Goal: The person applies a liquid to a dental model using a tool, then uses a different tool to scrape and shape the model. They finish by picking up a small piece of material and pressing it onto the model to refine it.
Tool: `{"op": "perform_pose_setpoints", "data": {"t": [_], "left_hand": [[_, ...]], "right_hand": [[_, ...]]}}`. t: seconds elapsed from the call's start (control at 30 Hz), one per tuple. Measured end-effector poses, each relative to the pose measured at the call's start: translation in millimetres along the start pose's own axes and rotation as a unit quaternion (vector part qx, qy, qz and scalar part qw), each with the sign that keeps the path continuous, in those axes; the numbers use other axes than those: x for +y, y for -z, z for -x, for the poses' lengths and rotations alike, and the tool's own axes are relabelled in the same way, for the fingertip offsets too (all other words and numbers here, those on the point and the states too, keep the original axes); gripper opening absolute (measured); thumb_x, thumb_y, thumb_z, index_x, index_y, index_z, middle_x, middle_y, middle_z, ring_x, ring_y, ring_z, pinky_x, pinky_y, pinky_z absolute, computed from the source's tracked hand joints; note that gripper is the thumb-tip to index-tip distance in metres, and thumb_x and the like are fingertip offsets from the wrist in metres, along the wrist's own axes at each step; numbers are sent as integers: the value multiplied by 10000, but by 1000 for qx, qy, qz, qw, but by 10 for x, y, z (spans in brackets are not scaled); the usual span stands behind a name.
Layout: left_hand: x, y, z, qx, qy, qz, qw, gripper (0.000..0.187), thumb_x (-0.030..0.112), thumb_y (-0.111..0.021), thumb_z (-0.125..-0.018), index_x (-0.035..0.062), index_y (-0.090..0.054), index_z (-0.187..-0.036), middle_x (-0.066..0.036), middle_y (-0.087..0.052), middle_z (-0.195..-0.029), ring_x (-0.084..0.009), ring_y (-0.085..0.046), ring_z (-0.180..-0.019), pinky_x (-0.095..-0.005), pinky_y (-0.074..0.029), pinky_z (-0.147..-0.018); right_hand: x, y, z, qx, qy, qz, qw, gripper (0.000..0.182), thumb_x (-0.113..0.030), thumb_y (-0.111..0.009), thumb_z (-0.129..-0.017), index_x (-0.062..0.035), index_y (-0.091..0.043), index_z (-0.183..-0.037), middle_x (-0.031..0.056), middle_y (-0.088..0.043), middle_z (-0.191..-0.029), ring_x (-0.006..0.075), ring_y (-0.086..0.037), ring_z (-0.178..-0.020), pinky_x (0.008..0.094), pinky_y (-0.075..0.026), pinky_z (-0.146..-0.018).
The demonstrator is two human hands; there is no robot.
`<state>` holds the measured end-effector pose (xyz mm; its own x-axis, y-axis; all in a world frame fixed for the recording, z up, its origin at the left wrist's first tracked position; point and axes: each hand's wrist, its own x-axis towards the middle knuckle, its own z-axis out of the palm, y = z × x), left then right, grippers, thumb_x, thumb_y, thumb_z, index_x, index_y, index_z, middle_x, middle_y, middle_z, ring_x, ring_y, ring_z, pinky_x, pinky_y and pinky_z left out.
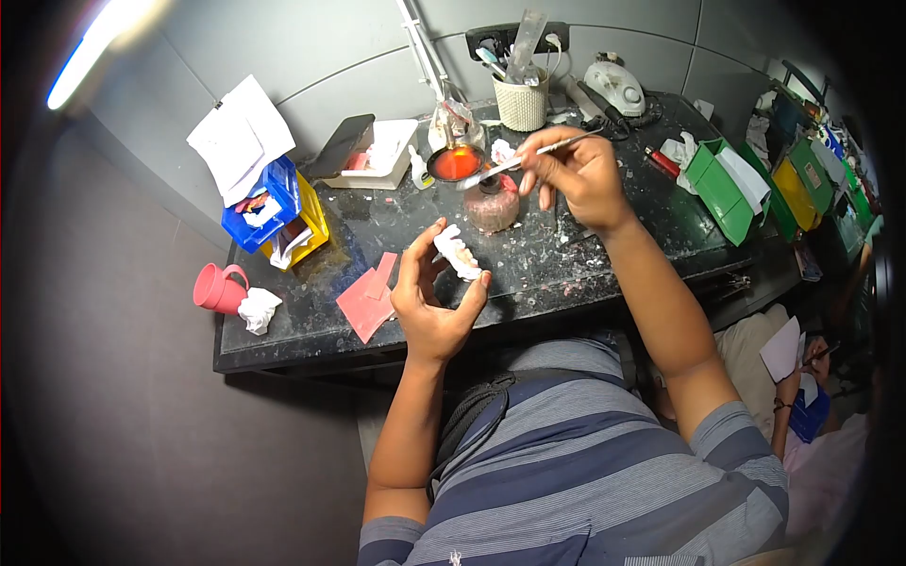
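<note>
A tube lamp (92, 61) is glaring at the upper left, its upper end blowing out to white. The wide-angle lens is bowing the seams of the grey wall (349, 47) and darkening the corners to black. The black worktop (311, 307) is reflecting a soft sheen, while the area beneath its front edge is falling into shadow. The white dental model (457, 253) is showing near-white highlights. Stacked items (802, 191) at the far right are dimming and softening.
</note>
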<state>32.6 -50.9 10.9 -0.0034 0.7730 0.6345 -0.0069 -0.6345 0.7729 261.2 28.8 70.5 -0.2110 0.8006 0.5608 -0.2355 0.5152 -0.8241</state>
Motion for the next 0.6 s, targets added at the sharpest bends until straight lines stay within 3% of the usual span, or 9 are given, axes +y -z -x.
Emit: {"op": "perform_pose_setpoints", "data": {"t": [0.03,0.23,0.43,0.6], "left_hand": [[1,3,1,-5,1,-5,1000,652,-35,-788,-786,-57,-487,-1365,-159,-575,-1368,-155,-619,-1070,-315,-513,-964],[-2,10,3,-5,5,-11,1000,652,-44,-777,-789,-62,-484,-1371,-155,-577,-1367,-147,-618,-1069,-309,-506,-972],[-14,13,1,-10,1,6,1000,675,-46,-770,-791,-73,-470,-1394,-151,-578,-1368,-149,-617,-1070,-312,-499,-980],[-8,33,2,-16,8,-16,1000,664,-42,-771,-794,-76,-484,-1392,-153,-580,-1368,-155,-617,-1070,-320,-501,-975]], "right_hand": [[43,-9,-52,44,46,40,997,121,-60,-674,-969,53,-690,-1006,104,-717,-883,116,-684,-682,213,-506,-485],[96,-24,-118,69,-1,129,989,154,-94,-706,-957,51,-690,-1006,88,-715,-883,74,-671,-684,196,-496,-481],[4,18,-73,52,20,36,998,136,-68,-696,-956,60,-683,-1000,111,-714,-887,114,-684,-689,205,-503,-478],[-92,-90,93,-50,-15,-29,998,110,-39,-677,-959,63,-678,-1000,117,-711,-852,128,-683,-679,210,-501,-490]]}}
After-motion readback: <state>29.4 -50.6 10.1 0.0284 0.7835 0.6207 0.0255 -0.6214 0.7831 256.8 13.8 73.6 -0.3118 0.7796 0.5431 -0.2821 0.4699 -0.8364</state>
